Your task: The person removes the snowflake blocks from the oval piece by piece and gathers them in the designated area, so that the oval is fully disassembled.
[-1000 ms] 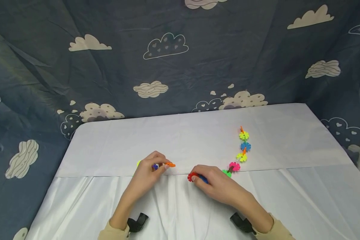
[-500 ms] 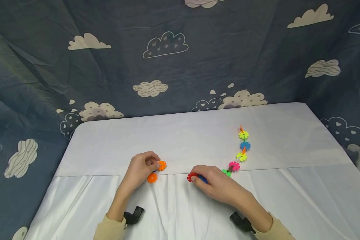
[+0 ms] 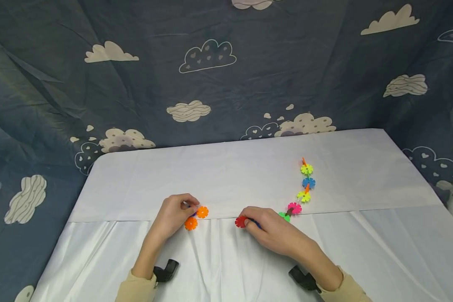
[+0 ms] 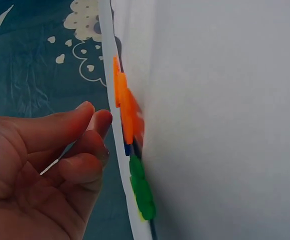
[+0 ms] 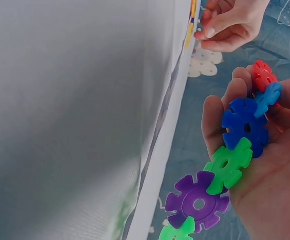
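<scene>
My left hand [image 3: 175, 216] is at left of centre with fingers loosely bent, beside two orange notched flower discs [image 3: 202, 212] and a partly hidden blue one. In the left wrist view, nothing shows between its thumb and fingertips; a green disc [image 4: 142, 187] lies near the orange ones. My right hand [image 3: 269, 228] grips one end of a chain of interlocking discs, with a red disc [image 3: 240, 222] at its thumb. Light blue, dark blue [image 5: 242, 122], green and purple discs [image 5: 182, 197] follow along the palm in the right wrist view.
The chain's far part, with pink [image 3: 295, 208], yellow [image 3: 303, 196], blue and orange discs, stretches back over the white tablecloth [image 3: 226, 176] at right. A dark curtain with cloud prints [image 3: 207, 25] stands behind the table.
My left hand has moved left with the orange disc it was pinching and has let go of it; two orange discs now show flat beside it. The right hand has barely moved.
</scene>
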`<action>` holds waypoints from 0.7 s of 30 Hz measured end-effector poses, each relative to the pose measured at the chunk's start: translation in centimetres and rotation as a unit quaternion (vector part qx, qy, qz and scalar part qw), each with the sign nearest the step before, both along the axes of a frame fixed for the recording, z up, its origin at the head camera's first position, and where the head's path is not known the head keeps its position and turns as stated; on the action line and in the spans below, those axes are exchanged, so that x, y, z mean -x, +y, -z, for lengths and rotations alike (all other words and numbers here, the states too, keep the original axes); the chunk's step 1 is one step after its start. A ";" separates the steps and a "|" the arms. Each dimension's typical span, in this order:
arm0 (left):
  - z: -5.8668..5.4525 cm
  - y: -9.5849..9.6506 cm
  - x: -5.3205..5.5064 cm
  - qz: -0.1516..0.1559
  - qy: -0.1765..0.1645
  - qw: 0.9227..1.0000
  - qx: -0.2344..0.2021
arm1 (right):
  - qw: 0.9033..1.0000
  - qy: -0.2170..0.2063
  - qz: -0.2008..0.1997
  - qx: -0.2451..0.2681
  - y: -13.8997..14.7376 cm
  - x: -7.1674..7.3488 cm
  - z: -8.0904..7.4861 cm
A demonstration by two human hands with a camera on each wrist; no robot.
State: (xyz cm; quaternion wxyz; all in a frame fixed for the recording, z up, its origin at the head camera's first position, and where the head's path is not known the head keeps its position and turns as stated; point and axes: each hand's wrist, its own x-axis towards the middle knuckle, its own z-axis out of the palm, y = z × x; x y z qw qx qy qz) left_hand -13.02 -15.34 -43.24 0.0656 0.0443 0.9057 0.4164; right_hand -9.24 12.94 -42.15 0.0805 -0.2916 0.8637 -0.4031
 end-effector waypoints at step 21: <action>-2.5 4.2 -3.2 0.128 0.070 0.988 -0.055 | 0.999 -0.037 -0.025 0.005 0.1 0.2 -0.1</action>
